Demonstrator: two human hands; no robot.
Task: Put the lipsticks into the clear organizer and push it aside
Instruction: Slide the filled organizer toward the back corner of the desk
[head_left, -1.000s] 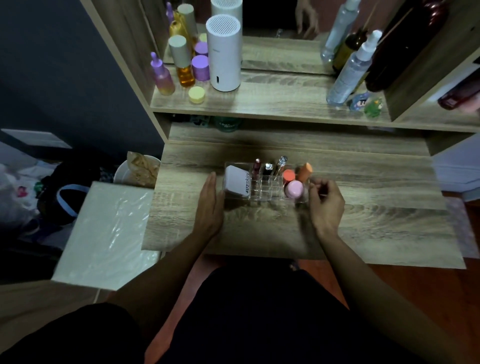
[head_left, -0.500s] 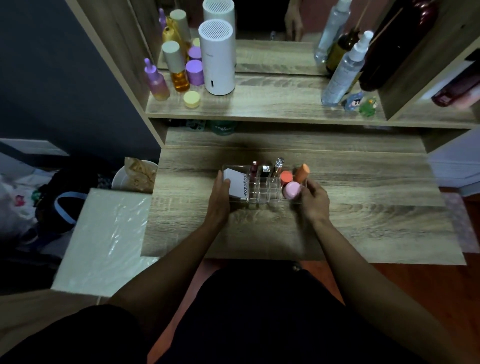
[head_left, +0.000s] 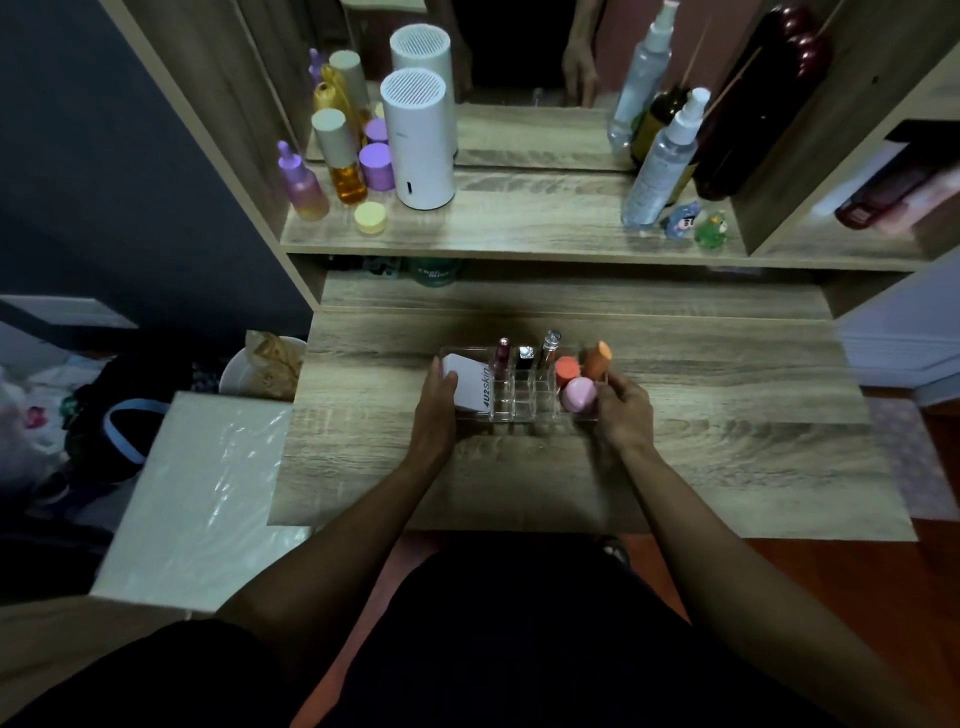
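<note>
The clear organizer (head_left: 522, 402) sits on the wooden desk (head_left: 701, 457), a little in front of me. Three lipsticks stand upright in its back cells: a dark red one (head_left: 502, 353), a black and silver one (head_left: 525, 357) and a slim clear-capped one (head_left: 549, 345). A white box (head_left: 470, 387) fills its left end; orange and pink sponges (head_left: 579, 382) fill its right end. My left hand (head_left: 435, 410) grips the organizer's left end. My right hand (head_left: 626, 410) grips its right end.
The shelf (head_left: 519, 228) behind the desk carries a white cylinder (head_left: 421, 140), purple and amber bottles (head_left: 343, 171), a spray bottle (head_left: 662, 166) and small figurines (head_left: 696, 226). A mirror stands behind them. A white box top (head_left: 197, 499) and a bin (head_left: 262, 366) lie left of the desk.
Both hands have closed in from beside the organizer onto its two ends. The organizer sits at about the same place on the desk.
</note>
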